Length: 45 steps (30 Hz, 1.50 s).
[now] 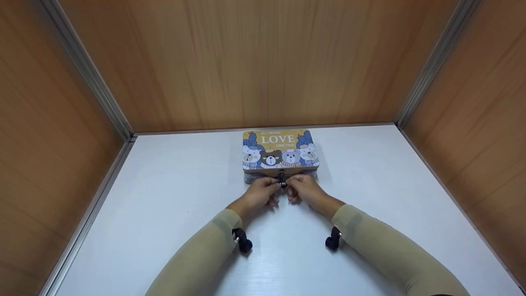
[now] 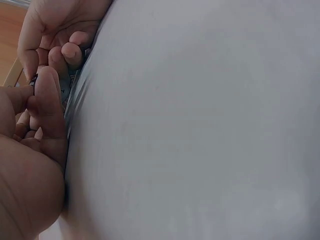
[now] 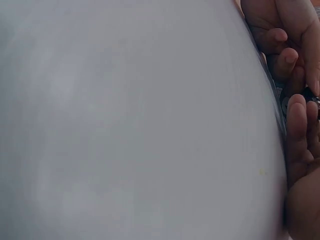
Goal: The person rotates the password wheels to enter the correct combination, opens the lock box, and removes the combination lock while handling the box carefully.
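Observation:
A rectangular tin box [image 1: 280, 154] with a yellow lid, cartoon bears and the word LOVE stands lid down on the far part of the table. At the middle of its front hangs a dark clasp [image 1: 281, 174] with a small shiny padlock [image 1: 282, 185]. From the left, my left hand [image 1: 259, 192] pinches the padlock between thumb and finger. My right hand [image 1: 306, 190] pinches it from the other side. Both wrist views show the fingertips meeting around the dark metal piece, which they largely cover; the lower fingers are curled close over the table.
The white table [image 1: 176, 185] carries the box near its back edge. Wood-grain panels [image 1: 263, 61] rise behind and at both sides, joined by metal corner rails [image 1: 88, 65]. A black wrist camera [image 1: 243, 241] hangs at the left sleeve, another camera [image 1: 333, 239] at the right.

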Each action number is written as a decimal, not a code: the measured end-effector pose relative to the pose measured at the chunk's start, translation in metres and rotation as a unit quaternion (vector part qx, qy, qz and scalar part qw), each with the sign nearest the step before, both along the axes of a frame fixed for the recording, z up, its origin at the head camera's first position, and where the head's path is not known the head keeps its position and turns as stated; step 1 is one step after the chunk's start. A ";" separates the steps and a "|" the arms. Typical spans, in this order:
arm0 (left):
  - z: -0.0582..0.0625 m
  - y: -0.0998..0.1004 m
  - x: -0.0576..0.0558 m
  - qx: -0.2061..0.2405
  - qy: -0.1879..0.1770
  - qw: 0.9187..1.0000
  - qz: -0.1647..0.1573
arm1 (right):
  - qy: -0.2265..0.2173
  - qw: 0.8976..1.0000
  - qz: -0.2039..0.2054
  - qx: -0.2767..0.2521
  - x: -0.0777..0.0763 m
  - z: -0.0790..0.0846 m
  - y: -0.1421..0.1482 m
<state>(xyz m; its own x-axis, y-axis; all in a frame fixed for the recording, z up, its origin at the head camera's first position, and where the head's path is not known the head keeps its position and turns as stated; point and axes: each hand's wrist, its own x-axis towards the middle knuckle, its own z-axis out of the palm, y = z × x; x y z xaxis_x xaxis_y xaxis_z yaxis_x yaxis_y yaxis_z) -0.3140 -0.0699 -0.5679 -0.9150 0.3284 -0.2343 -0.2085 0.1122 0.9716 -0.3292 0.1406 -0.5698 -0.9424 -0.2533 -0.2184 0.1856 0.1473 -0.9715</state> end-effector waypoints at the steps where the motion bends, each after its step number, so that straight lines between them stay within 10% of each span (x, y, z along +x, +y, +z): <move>1: 0.000 0.000 0.000 0.000 -0.001 1.000 0.001 | -0.002 1.000 -0.002 -0.005 0.000 0.000 0.000; 45: 0.000 0.000 0.001 -0.018 0.028 0.999 0.003 | 0.015 0.999 0.006 0.045 0.001 0.003 -0.006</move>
<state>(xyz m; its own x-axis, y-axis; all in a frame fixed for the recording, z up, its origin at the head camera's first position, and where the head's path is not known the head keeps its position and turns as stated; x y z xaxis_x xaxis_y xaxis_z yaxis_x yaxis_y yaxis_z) -0.3126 -0.0701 -0.5675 -0.9288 0.3150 -0.1953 -0.1556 0.1469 0.9768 -0.3277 0.1349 -0.5671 -0.9458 -0.2457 -0.2124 0.1537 0.2373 -0.9592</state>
